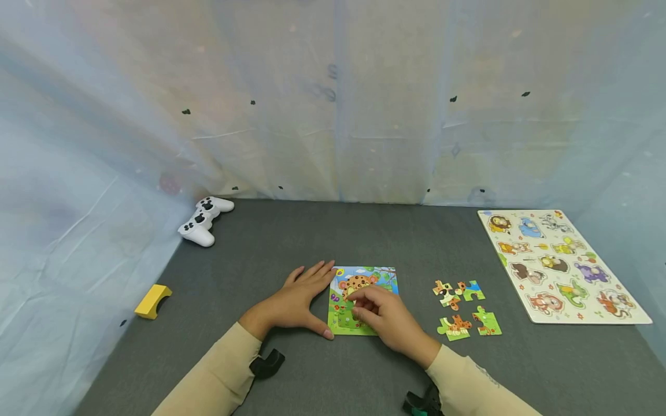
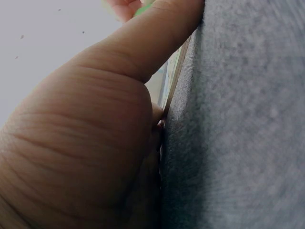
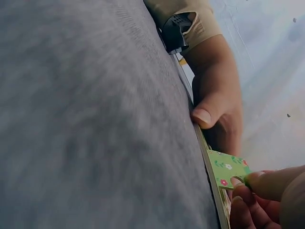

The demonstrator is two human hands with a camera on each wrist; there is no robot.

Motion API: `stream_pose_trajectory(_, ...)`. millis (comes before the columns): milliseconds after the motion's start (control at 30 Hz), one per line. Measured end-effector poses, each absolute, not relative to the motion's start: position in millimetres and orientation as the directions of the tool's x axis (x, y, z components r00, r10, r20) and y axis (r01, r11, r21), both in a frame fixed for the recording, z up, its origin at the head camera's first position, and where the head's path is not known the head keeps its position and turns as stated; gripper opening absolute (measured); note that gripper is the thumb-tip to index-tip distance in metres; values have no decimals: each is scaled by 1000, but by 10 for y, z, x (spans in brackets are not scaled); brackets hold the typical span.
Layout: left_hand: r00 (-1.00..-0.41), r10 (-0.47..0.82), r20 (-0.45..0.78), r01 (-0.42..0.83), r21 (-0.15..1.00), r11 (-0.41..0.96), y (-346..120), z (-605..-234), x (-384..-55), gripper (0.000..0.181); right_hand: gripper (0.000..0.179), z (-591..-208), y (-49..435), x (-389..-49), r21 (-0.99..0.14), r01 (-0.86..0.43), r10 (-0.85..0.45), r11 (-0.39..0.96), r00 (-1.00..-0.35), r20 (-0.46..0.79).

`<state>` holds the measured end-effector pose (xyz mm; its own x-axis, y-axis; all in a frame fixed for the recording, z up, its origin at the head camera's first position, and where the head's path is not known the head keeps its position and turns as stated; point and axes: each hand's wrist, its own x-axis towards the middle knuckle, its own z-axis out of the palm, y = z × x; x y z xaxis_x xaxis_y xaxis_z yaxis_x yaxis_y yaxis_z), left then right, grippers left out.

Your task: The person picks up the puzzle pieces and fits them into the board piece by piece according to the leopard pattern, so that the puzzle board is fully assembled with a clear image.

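Observation:
A small jigsaw puzzle board (image 1: 385,276) with a leopard-like animal on a green and blue scene lies in front of me. My left hand (image 1: 299,300) rests spread along its left side, fingertips at the upper left corner and thumb at the lower left one. Above the board, my right hand (image 1: 387,318) pinches a green puzzle piece (image 3: 225,168) printed with small flowers between thumb and fingers. The right wrist view has this piece tilted up over the board's edge, with the left thumb (image 3: 202,116) beyond it. Part of the picture is hidden beneath the right hand.
Several loose puzzle pieces (image 1: 486,321) lie right of the board. Farther right is a large animal peg board (image 1: 564,305). A white game controller (image 1: 200,221) sits at the back left, and a yellow arched block (image 1: 152,300) near the left table edge.

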<state>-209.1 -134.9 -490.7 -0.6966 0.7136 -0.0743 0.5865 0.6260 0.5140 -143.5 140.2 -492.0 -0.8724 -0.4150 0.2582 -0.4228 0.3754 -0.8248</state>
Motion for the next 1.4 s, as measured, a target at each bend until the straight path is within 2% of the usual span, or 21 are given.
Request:
stream_pose_trajectory(233,-694,716,-73,591,511,624,-1351,-4892,-2085,137,21,-4907,1280,-1469,-819,-409,-421,402,-877,232)
stream_pose_trajectory(467,-693,717,-75,591,510,625,-1349,-4872,-2083,137,19,-4892,1230,-1473,-728,-434,-446,531,-873,196)
stream_pose_trajectory(633,-692,720,-60,596,514,616,-1346,-4860,-2084,135,13,-4879,1220,-1456,-690,-446,-455,571,-871,186)
stream_pose_trajectory(800,-689,722,-63,594,523,612,-1350,-4856,-2078,135,22,-4877,1224,-1425,-698,-433,-443,570,-878,183)
stream_pose_trajectory(933,-690,721,-60,593,526,610,-1351,-4868,-2076,135,28,-4875,1271,-1386,-787,-372,-417,493,-894,162)
stream_pose_trajectory(1100,-697,714,-73,580,527,621,-1357,-4885,-2077,137,31,-4878,1369,-1365,-910,-279,-427,308,-895,130)
stream_pose_trajectory(1200,-698,712,-77,576,529,622,-1361,-4893,-2079,137,33,-4883,1421,-1365,-945,-241,-452,221,-884,120)
stream_pose_trajectory(1400,-698,712,-80,575,530,624,-1360,-4907,-2090,138,36,-4888,1536,-1352,-970,-199,-486,137,-867,109)
